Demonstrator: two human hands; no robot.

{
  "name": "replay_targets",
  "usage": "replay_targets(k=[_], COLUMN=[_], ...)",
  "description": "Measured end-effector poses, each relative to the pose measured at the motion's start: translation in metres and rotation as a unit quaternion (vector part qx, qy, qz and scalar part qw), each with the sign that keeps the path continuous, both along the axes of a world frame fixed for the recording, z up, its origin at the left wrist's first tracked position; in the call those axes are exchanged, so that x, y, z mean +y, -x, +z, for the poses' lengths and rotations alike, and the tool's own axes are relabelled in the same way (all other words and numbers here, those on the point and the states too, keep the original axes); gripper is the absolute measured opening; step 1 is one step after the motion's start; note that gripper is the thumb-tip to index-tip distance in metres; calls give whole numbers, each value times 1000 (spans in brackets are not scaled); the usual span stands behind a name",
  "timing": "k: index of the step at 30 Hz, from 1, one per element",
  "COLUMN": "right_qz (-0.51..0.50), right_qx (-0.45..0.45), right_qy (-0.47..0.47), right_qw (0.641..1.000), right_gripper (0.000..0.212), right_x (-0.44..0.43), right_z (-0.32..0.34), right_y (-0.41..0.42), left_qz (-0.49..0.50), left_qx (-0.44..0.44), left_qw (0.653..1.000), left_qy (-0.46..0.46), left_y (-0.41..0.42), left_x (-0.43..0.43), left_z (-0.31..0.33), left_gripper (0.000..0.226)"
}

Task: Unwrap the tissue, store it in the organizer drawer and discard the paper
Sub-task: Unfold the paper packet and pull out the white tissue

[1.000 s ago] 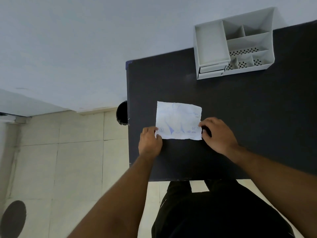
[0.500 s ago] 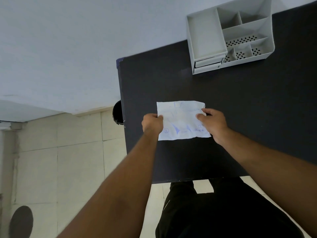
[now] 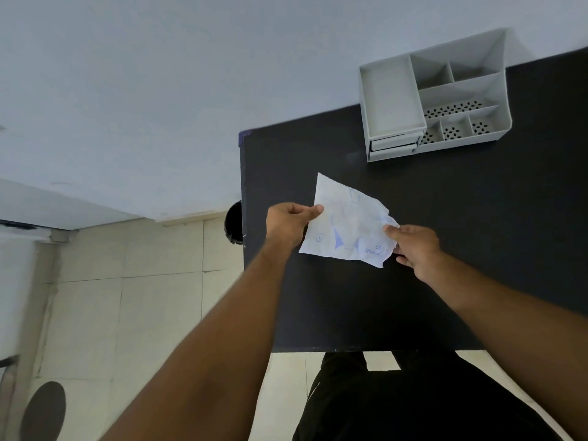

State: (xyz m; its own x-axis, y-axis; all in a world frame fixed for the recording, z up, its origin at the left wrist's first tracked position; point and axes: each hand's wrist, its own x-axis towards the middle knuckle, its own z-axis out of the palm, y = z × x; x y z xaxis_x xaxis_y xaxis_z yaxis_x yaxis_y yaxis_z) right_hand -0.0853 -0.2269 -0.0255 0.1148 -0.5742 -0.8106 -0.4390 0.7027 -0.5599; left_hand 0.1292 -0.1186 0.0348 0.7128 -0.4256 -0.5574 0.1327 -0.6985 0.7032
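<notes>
A flat white paper packet (image 3: 346,224) with blue print is held just above the black table (image 3: 477,249), tilted with its far left corner raised. My left hand (image 3: 288,222) pinches its left edge between thumb and fingers. Its right edge is pinched by my right hand (image 3: 413,248). The tissue inside is hidden by the wrapper. The grey plastic organizer (image 3: 432,97) stands at the table's far edge against the wall, with small closed drawers (image 3: 393,144) at its front left.
A dark round bin (image 3: 234,226) sits on the tiled floor just left of the table's left edge. The white wall runs behind the table. My dark-clothed legs are below the table's near edge.
Both hands have lifted the packet from flat on the table and tilted it, with the left corner raised. The camera view has shifted a little.
</notes>
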Motion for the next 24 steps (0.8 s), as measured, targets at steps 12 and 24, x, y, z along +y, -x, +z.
replay_targets(k=[12, 24], right_qz=[9, 19], right_qx=[-7, 18], right_qy=[-12, 27], right_qw=[1000, 999], right_gripper=[13, 25], right_x=[12, 10], right_z=[14, 12], right_y=[-8, 4], left_qz=[-69, -61], left_qx=[-27, 14], left_qw=[997, 996], left_qy=[32, 63], left_y=[32, 62], left_x=[-17, -24], left_z=[47, 67], left_gripper=[31, 35])
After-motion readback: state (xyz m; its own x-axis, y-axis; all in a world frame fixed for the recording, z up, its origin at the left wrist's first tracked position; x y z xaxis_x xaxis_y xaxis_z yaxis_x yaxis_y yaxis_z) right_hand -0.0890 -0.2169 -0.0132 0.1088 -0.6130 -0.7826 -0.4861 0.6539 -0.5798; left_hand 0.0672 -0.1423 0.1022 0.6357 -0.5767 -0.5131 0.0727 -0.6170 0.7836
